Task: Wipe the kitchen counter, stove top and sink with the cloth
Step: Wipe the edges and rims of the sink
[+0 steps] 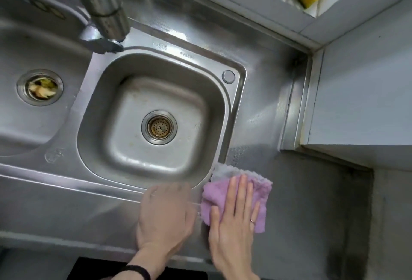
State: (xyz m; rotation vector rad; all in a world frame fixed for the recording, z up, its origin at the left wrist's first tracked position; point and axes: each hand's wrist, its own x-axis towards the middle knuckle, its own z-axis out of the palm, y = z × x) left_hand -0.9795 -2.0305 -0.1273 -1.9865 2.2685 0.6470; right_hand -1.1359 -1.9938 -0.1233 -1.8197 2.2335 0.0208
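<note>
Fingers [243, 192] of right hand [231, 226] lying straight, pressing lilac fleecy cloth [210, 199] onto grey steel counter [312, 201] beside square steel sink basin [124, 146]. Left hand [165, 215] resting at rim, finger state blurred, cannot tell. Basin looking stained; wiping seemingly early, stove unseen.

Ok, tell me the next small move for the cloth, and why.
Probably slide the cloth away along the right rim of the sink: the right hand presses it flat at the near right corner, and the left hand rests on the front rim, blocking a leftward wipe.
</note>
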